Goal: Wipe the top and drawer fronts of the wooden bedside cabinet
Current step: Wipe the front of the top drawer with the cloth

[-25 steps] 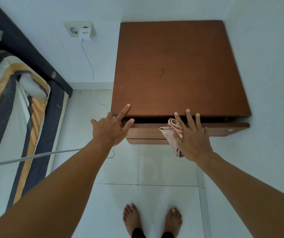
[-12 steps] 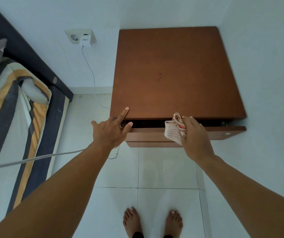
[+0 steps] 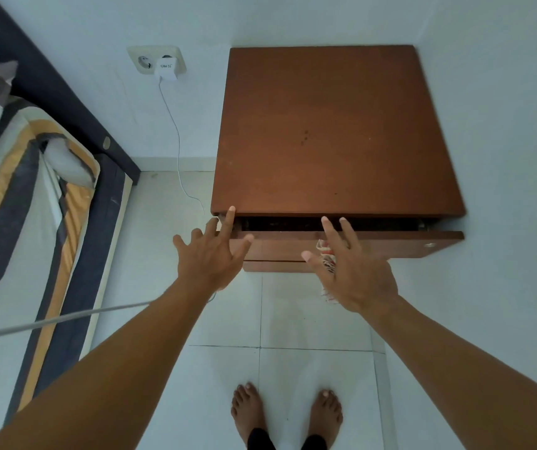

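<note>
Cabinet (image 3: 335, 131) top: smooth square wood; right hand (image 3: 354, 274) flat over striped cloth (image 3: 326, 254).

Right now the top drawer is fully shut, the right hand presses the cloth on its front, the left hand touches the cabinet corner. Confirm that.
Not shut: the head view shows the drawer pulled out slightly, a dark gap under the cabinet top. The right hand, cloth and left hand are as stated.

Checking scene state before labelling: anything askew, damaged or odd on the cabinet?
The top drawer stands ajar, leaving a dark gap under the cabinet top. A few small dark spots mark the top near its middle. Nothing else stands out.
</note>
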`<state>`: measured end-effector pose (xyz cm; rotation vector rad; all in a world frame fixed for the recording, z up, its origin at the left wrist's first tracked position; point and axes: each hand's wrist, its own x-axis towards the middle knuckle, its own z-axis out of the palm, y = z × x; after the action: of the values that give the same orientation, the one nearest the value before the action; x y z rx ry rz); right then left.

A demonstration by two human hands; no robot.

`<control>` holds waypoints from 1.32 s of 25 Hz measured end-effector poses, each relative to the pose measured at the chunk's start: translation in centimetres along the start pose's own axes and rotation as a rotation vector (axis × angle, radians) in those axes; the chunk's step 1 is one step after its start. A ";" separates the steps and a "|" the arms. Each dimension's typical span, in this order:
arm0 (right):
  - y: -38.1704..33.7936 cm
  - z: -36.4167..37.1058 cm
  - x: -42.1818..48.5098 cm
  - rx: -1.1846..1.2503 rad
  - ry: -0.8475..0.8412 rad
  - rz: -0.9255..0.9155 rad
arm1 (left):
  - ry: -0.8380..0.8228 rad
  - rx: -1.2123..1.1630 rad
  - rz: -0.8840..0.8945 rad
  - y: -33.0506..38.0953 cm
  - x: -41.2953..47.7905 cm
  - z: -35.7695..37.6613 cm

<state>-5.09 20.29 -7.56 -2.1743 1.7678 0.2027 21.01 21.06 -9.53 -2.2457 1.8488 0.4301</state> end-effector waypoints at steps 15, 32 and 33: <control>-10.1 0.0 4.0 0.228 0.438 -0.390 | 0.054 -0.163 0.150 -3.8 -0.8 2.3; -4.3 8.5 3.7 -0.071 0.319 -0.211 | -0.020 -0.227 0.060 1.5 -0.7 3.6; -2.7 8.3 3.6 -0.081 0.327 -0.181 | -0.031 -0.156 0.047 1.9 -0.8 3.5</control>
<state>-0.92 20.24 -15.98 -2.5272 1.7327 -0.1358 18.69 22.62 -12.44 -2.2827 1.9167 0.6334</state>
